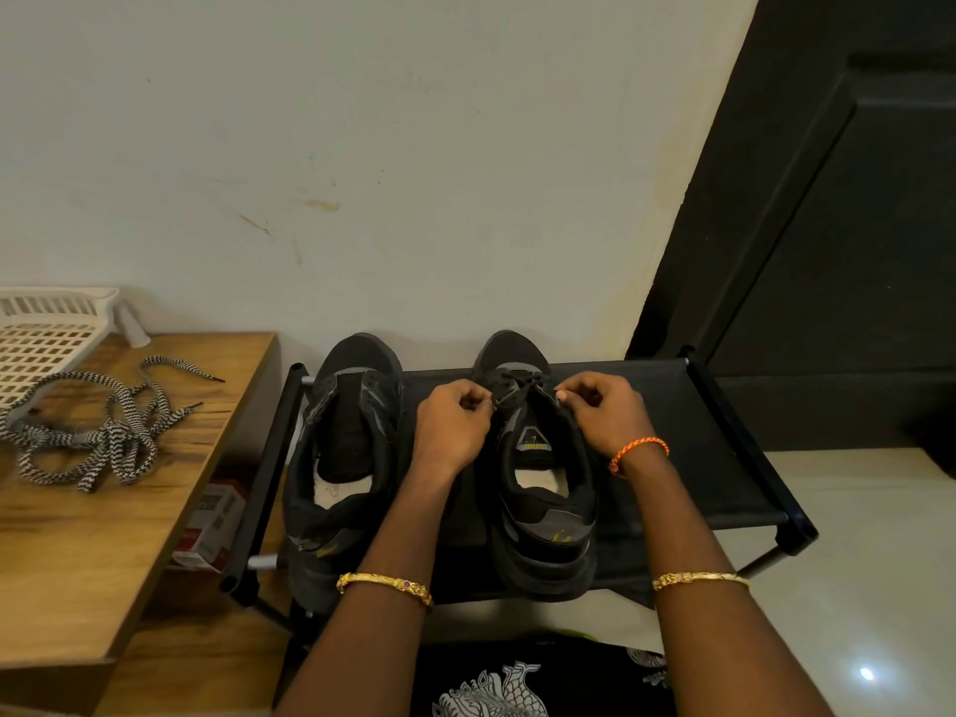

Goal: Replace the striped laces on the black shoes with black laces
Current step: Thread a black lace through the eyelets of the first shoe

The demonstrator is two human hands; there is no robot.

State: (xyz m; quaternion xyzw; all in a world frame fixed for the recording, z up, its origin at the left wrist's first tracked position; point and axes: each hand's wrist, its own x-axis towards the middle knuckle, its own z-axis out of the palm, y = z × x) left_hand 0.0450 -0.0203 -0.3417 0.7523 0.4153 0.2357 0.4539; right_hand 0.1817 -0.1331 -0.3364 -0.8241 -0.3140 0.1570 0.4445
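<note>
Two black shoes stand side by side on a black fabric rack (pixel 724 458), toes toward the wall. The left shoe (pixel 346 458) has no lace and its tongue lies open. A black lace (pixel 520 388) crosses the lower eyelets of the right shoe (pixel 538 509). My left hand (pixel 452 426) pinches the lace at the shoe's left side, and my right hand (pixel 602 416) pinches it at the right side. The striped black-and-white laces (pixel 98 432) lie in a loose heap on the wooden table (pixel 77 561) to the left.
A white plastic lattice basket (pixel 46 333) sits at the table's back left corner. A red and white box (pixel 212 525) lies under the table beside the rack. The wall rises right behind the shoes, and a dark door (pixel 827 225) stands at the right.
</note>
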